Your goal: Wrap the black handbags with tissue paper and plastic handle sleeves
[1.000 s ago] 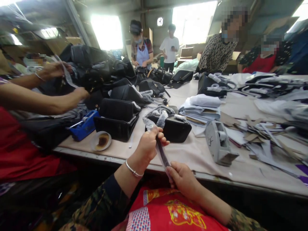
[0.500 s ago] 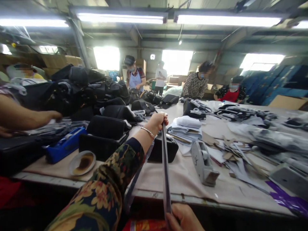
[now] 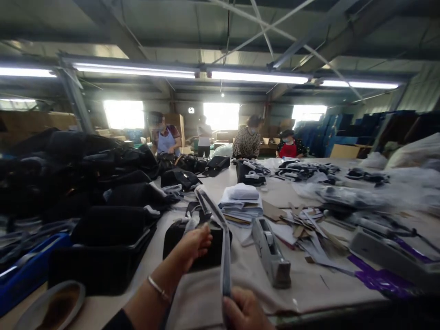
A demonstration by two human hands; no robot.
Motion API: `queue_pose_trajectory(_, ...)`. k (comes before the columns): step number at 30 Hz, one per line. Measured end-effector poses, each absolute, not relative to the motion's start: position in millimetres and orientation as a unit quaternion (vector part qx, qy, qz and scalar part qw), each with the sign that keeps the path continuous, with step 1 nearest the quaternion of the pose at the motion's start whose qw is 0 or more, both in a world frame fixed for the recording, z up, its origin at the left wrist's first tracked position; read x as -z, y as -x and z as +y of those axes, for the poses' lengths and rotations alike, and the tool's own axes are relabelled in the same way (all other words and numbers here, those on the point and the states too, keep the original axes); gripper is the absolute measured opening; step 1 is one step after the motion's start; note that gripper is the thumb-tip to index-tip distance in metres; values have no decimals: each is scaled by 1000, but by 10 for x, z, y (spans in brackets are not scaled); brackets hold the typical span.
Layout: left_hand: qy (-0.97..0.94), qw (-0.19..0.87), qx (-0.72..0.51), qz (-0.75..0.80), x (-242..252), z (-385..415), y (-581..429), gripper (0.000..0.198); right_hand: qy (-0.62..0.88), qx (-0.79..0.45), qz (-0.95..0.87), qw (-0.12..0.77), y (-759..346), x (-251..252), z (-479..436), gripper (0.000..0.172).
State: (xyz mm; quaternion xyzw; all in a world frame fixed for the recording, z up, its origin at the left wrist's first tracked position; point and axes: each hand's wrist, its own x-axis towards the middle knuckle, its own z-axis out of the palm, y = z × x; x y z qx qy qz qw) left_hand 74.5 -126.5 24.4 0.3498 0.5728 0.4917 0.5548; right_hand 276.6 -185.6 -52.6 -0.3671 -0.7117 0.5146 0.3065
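My right hand (image 3: 245, 308) is closed round the near end of a long dark strap (image 3: 225, 250) that looks wrapped in clear film. The strap rises away from me and folds over in a loop at its top. Left of it, my left hand (image 3: 196, 240) has its fingers stretched out and slightly apart, with nothing visible in it. Behind that hand a black bag (image 3: 173, 237) lies on the cloth-covered table (image 3: 202, 291); my forearm hides part of it.
Grey tape dispenser (image 3: 273, 256) and stacked white paper (image 3: 240, 199) are right of the strap. Cardboard scraps (image 3: 302, 220) lie beyond. Black bags (image 3: 110, 224), a blue dispenser (image 3: 32, 266) and a stained dish (image 3: 74, 293) are at left. Several people stand across the table.
My left hand has let go of the strap's far end and come back toward me, fingers opened. The strap, taut before, now bends and loops. The view has tilted up and shifted right.
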Motion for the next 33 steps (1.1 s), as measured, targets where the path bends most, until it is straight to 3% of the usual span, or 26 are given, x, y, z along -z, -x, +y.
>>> queue_pose_trajectory(4, -463, 562, -428, 535, 89, -1824, -975, 51, 347, -545, -710, 280, -2618, 329, -1783, 46)
queue_pose_trajectory(9, -384, 583, -473, 539, -42, -1928, -914, 43, 326, -522, -745, 257, -2547, 256, -1776, 35)
queue_pose_trajectory(15, -309, 656, -516, 456, -166, -1937, -795, 36, 333, -437, -802, 232, -2620, 389, -1726, 37)
queue_pose_trajectory(17, -284, 638, -544, 465, -147, -1961, -822, 33, 329, -387, -825, 249, -2681, 379, -1701, 35)
queue_pose_trajectory(20, -302, 569, -583, 496, -130, -2019, -851, 31, 352, -316, -809, 349, -2778, 300, -1739, 26)
queue_pose_trajectory(22, -331, 521, -602, 507, -144, -2080, -869, 32, 386, -366, -754, 385, -2800, 236, -1826, 35)
queue_pose_trajectory(25, -372, 494, -597, 511, -171, -2204, -934, 30, 406, -629, -592, 298, -2705, 185, -1962, 55)
queue_pose_trajectory(28, -416, 507, -563, 503, -154, -2342, -1016, 26, 369, -802, -400, 246, -2520, 200, -1976, 49)
queue_pose_trajectory(30, -438, 515, -538, 503, -117, -2419, -1032, 25, 355, -813, -377, 265, -2427, 226, -1923, 40)
queue_pose_trajectory(33, -448, 507, -522, 520, -63, -2484, -981, 30, 357, -738, -506, 267, -2383, 263, -1851, 38)
